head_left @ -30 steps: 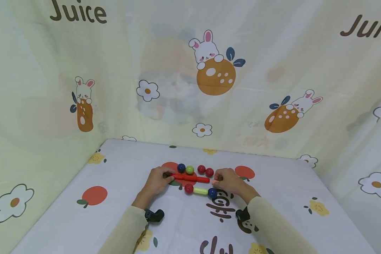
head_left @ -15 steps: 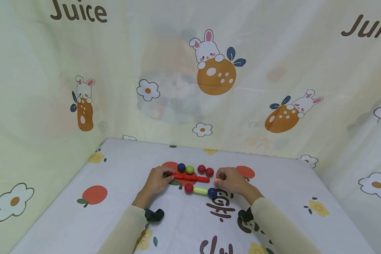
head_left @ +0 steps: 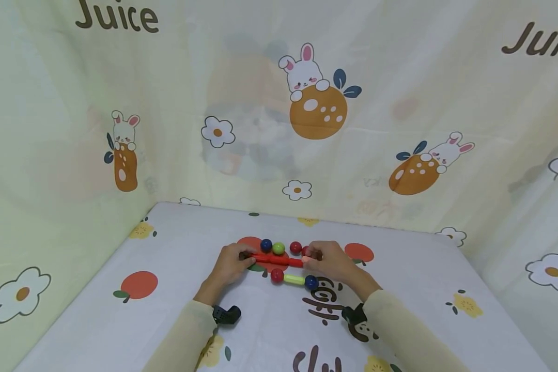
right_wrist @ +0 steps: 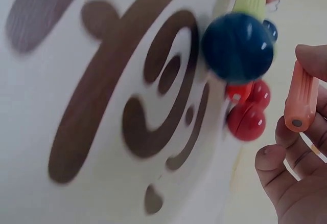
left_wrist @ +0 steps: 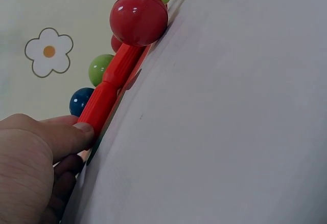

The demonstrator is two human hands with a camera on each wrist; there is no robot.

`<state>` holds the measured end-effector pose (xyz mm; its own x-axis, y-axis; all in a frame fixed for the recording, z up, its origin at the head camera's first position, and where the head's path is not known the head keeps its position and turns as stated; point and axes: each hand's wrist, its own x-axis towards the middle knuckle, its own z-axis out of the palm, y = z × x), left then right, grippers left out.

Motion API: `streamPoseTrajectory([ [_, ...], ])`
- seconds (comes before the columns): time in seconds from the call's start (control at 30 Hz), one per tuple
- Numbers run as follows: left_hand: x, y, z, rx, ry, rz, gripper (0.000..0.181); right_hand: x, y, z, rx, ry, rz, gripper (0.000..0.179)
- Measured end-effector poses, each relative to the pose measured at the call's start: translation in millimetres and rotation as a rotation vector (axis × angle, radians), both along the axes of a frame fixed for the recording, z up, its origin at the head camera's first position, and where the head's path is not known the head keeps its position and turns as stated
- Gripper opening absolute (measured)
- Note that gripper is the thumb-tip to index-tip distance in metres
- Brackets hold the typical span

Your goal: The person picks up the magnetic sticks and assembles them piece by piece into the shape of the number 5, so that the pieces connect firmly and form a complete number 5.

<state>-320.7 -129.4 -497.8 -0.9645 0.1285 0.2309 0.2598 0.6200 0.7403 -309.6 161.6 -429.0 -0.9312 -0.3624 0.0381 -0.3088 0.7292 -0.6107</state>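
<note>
My left hand [head_left: 230,263] pinches the left end of a row of red magnetic building sticks [head_left: 276,260], joined end to end on the table. In the left wrist view, thumb and fingers [left_wrist: 84,131] grip the near red stick, and a narrow waist marks the joint. My right hand [head_left: 335,261] holds a short salmon-orange magnetic stick [right_wrist: 301,98] with a small metal disc in its end. It overlaps the row's right end in the head view. Nearer me lies a light-green stick [head_left: 294,279] between a red ball [head_left: 277,276] and a blue ball [head_left: 311,282].
Behind the red row sit a dark blue ball [head_left: 266,245], a green ball [head_left: 278,248] and two red balls [head_left: 295,248], one partly hidden by my right hand. A printed white cloth [head_left: 167,320] covers the table, and a patterned curtain [head_left: 242,170] stands behind it.
My right hand shifts slightly right with the salmon-orange stick, then comes back left to the red row's right end, covering part of a red ball. The left hand stays put.
</note>
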Motion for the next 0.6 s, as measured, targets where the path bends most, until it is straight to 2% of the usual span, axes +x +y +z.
streamPoseTrajectory([
  [0.33,-0.7,-0.6,-0.1,0.003,0.015,-0.005,0.018,11.1,-21.7,8.2,-0.042,0.047,0.09,0.01],
  [0.6,-0.3,-0.3,-0.3,0.013,0.021,-0.009,0.018,14.4,-28.4,7.8,-0.079,0.02,0.102,0.015],
])
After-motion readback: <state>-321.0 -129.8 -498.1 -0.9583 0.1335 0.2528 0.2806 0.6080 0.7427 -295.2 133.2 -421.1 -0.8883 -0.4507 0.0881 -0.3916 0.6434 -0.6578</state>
